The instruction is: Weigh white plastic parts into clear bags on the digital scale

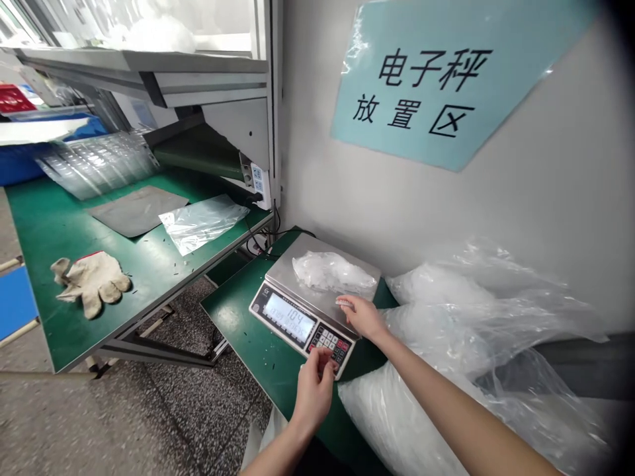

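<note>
An electronic scale [285, 317] stands on a small green table [238, 317]; its lit display shows 104 on top. A clear plastic bag of small white parts [331, 272] lies on the steel pan. My right hand [364, 316] rests at the pan's front right edge, fingers curled, pinching a few small white pieces. My left hand [313, 389] hovers by the keypad [330, 343] with fingers bent, fingertips at the keys, holding nothing that shows.
Large clear bags of white parts [446, 344] pile up right of the scale against the wall. A green workbench [59, 225] at left carries a pair of work gloves [90, 281], a grey sheet [136, 209], a clear bag [201, 221] and plastic trays [94, 162]. A blue sign [436, 79] hangs above.
</note>
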Tool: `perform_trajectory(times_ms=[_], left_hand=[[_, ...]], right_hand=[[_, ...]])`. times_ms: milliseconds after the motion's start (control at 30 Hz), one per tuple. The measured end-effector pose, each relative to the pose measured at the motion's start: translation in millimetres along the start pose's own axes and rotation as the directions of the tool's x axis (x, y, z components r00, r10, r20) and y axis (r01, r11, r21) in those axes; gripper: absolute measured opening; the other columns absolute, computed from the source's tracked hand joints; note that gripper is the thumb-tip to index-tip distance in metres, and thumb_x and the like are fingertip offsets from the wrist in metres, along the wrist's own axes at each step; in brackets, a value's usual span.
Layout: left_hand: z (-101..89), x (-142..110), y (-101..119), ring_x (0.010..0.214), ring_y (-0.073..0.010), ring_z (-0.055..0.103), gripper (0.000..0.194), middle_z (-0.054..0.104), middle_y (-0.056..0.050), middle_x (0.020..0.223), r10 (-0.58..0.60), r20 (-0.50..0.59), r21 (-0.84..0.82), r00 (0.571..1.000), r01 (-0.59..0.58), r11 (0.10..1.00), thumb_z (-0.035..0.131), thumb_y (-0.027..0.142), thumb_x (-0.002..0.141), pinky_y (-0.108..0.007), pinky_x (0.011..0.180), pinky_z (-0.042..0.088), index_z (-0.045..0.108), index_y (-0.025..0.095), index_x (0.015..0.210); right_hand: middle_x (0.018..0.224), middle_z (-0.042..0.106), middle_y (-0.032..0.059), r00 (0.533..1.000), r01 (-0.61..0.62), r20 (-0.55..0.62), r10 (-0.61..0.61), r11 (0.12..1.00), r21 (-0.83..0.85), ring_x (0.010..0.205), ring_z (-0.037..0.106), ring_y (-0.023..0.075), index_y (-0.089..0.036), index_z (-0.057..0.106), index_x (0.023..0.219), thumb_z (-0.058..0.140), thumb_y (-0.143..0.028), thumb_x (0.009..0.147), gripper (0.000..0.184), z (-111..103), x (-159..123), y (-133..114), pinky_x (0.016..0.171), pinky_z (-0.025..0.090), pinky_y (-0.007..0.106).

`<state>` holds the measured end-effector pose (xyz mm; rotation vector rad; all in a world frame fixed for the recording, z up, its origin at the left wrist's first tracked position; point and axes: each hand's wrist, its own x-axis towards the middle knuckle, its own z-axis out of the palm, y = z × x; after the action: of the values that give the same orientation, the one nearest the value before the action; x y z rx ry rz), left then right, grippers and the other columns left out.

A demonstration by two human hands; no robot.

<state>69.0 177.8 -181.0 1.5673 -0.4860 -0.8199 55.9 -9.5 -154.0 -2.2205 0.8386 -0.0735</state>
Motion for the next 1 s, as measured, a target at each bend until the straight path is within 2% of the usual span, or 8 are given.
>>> perform_trajectory(times_ms=[100,167,333,500,667,833,1000], left_hand=[[-4.4,2.4,-3.9,0.068,-0.0141,0.054,0.013,0.059,-0.002,0.078,0.002,0.002,0.024,1.0,-0.002,1.0,0.04,0.021,0.082,-0.026,0.064,0.042,0.047,0.018,0.093],[-6.1,6.7,-3.4,0.066,-0.0138,0.054,0.013,0.059,-0.002,0.076,0.011,0.008,0.045,1.0,-0.012,0.999,0.04,0.021,0.082,-0.025,0.062,0.042,0.048,0.018,0.092],[-6.6,30.7,6.0,0.066,-0.0131,0.053,0.017,0.057,-0.004,0.083,0.052,0.006,0.114,0.999,-0.053,0.992,0.039,0.019,0.081,-0.025,0.061,0.043,0.049,0.017,0.095],[-4.3,64.2,11.3,0.075,-0.0156,0.055,0.034,0.058,-0.005,0.088,0.088,0.031,0.186,0.996,-0.092,0.978,0.04,0.015,0.079,-0.028,0.072,0.043,0.043,0.018,0.113],[-2.6,84.0,7.9,0.077,-0.0186,0.056,0.044,0.06,-0.005,0.082,0.073,0.079,0.242,0.994,-0.09,0.966,0.041,0.016,0.078,-0.03,0.072,0.042,0.037,0.015,0.121],[-4.6,77.9,7.5,0.073,-0.0173,0.055,0.043,0.058,-0.003,0.079,0.058,0.098,0.261,0.993,-0.082,0.962,0.039,0.017,0.079,-0.028,0.069,0.041,0.033,0.015,0.122],[-5.8,51.3,1.0,0.068,-0.0151,0.054,0.038,0.056,-0.002,0.079,0.035,0.15,0.264,0.988,-0.074,0.962,0.038,0.016,0.08,-0.026,0.065,0.04,0.037,0.017,0.117]], right_hand=[[0.099,0.054,0.0053,0.996,0.076,-0.031,-0.079,0.991,-0.11,0.091,0.052,0.0177,-0.013,0.055,0.098,0.051,-0.023,0.088,0.015,9.2,7.0,-2.6,0.08,0.044,0.037],[0.102,0.053,0.0056,0.992,0.106,-0.045,-0.116,0.979,-0.175,0.094,0.051,0.0187,-0.013,0.055,0.1,0.051,-0.021,0.088,0.015,16.1,10.0,-4.4,0.082,0.042,0.039],[0.103,0.05,0.0053,0.987,0.126,-0.063,-0.151,0.948,-0.293,0.089,0.052,0.017,-0.014,0.054,0.102,0.048,-0.012,0.087,0.016,28.8,13.7,-7.7,0.079,0.044,0.037],[0.101,0.05,0.0051,0.985,0.098,-0.103,-0.14,0.937,-0.334,0.088,0.052,0.0171,-0.013,0.053,0.1,0.051,-0.009,0.084,0.017,31.6,16.7,-6.2,0.076,0.046,0.035],[0.098,0.051,0.0046,0.973,0.094,-0.169,-0.16,0.934,-0.344,0.089,0.052,0.0172,-0.012,0.052,0.1,0.05,-0.007,0.085,0.017,29.2,15.4,-4.7,0.077,0.046,0.035],[0.098,0.052,0.0049,0.947,0.108,-0.256,-0.193,0.944,-0.312,0.09,0.052,0.0173,-0.012,0.051,0.101,0.047,-0.009,0.087,0.015,27.0,17.0,-1.9,0.079,0.045,0.036],[0.097,0.053,0.0046,0.934,0.164,-0.268,-0.235,0.95,-0.264,0.093,0.05,0.0178,-0.012,0.052,0.098,0.048,-0.012,0.086,0.012,22.3,16.6,-2.6,0.082,0.042,0.037]])
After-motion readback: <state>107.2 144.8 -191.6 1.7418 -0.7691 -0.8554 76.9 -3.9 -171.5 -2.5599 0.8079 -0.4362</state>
